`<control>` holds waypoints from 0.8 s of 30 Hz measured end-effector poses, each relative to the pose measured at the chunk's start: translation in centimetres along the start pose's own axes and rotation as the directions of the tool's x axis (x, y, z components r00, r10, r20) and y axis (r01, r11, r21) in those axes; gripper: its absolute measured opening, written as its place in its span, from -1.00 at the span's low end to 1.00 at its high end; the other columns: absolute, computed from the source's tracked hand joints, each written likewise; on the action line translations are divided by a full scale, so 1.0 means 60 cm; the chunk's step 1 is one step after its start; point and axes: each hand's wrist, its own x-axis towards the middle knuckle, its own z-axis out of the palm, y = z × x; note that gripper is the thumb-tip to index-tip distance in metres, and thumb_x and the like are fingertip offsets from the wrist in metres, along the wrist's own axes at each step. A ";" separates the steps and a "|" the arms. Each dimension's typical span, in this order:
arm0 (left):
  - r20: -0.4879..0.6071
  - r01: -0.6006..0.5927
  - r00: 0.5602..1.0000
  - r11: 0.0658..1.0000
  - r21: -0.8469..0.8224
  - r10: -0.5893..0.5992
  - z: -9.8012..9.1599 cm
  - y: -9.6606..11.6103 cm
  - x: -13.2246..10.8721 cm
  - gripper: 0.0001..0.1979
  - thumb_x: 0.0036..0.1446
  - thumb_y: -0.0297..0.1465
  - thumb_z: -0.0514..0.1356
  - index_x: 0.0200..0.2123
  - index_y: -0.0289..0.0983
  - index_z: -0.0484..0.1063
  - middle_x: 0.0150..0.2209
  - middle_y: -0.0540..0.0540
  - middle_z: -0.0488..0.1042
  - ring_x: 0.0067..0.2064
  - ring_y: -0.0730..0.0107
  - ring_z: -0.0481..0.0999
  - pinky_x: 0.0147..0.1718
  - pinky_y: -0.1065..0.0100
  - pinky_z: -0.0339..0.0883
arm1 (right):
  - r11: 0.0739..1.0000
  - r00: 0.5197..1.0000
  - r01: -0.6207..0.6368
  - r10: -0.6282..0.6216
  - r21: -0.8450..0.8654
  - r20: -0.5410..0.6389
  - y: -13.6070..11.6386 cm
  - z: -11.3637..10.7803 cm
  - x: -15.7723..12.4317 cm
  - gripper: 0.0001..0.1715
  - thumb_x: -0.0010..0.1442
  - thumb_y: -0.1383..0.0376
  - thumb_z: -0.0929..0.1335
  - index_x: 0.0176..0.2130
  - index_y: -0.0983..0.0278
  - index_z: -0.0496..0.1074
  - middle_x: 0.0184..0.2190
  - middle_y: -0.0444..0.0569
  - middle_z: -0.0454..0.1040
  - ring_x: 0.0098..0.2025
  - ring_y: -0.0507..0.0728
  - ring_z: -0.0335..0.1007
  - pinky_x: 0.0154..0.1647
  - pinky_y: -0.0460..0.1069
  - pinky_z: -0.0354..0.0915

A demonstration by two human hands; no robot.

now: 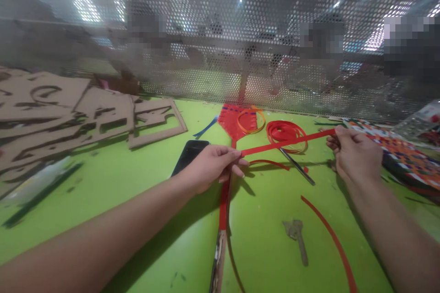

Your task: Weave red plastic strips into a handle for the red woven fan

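A red ribbon strip point(288, 143) stretches taut between my two hands above the table. My left hand point(220, 162) pinches its left end between thumb and finger, the other fingers loosely bent. At the right end my right hand point(357, 151) grips the strip with curled fingers. Below my left hand runs a long narrow stick point(224, 210), partly wrapped in red, with bare brown material at its near end. Its far end meets a red pointed panel point(232, 119) with dark blue stitches. A red ribbon coil point(283, 132) lies behind the held strip.
Scissors or a similar metal tool point(297, 167) lie under the strip. A phone point(189, 155) rests beside my left hand. Cut cardboard frames point(158, 121) are piled at left, a cardboard scrap point(297, 238) in front, woven colourful pieces point(405, 151) at right. A perforated metal screen point(220, 55) stands behind.
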 end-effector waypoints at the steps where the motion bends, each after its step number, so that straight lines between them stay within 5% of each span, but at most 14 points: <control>1: -0.032 -0.012 0.999 1.000 0.017 0.013 -0.001 0.001 0.000 -0.73 0.43 -0.40 0.25 -0.30 -0.42 0.64 -0.52 -0.11 0.62 -0.74 0.71 0.19 -0.75 0.55 -0.04 | 1.000 1.000 0.007 -0.007 0.003 0.009 0.000 0.000 0.000 -0.58 -0.14 0.14 0.70 -0.50 0.32 0.55 -0.65 -0.19 0.50 -0.64 -0.06 0.40 -0.58 -0.22 0.46; 10: -0.160 -0.020 0.987 0.997 -0.079 0.008 -0.003 0.005 0.012 -0.71 0.42 -0.51 0.18 -0.37 -0.43 0.59 -0.37 -0.26 0.69 -0.64 0.64 0.36 -0.69 0.55 0.07 | 0.999 0.995 0.049 -0.048 -0.009 0.090 0.006 0.000 -0.001 -0.47 -0.24 0.02 0.72 -0.43 0.30 0.60 -0.60 -0.17 0.55 -0.60 -0.02 0.48 -0.50 -0.17 0.55; 24: -0.228 -0.131 0.967 0.990 -0.052 0.116 -0.024 -0.004 0.031 -0.77 0.39 -0.48 0.23 -0.35 -0.39 0.59 -0.30 -0.27 0.70 -0.53 0.53 0.52 -0.68 0.53 0.07 | 0.962 0.966 0.150 -0.093 -0.228 0.242 0.008 -0.020 -0.002 -0.49 0.04 -0.08 0.62 -0.33 0.30 0.63 -0.53 -0.11 0.59 -0.53 0.05 0.56 -0.44 -0.10 0.58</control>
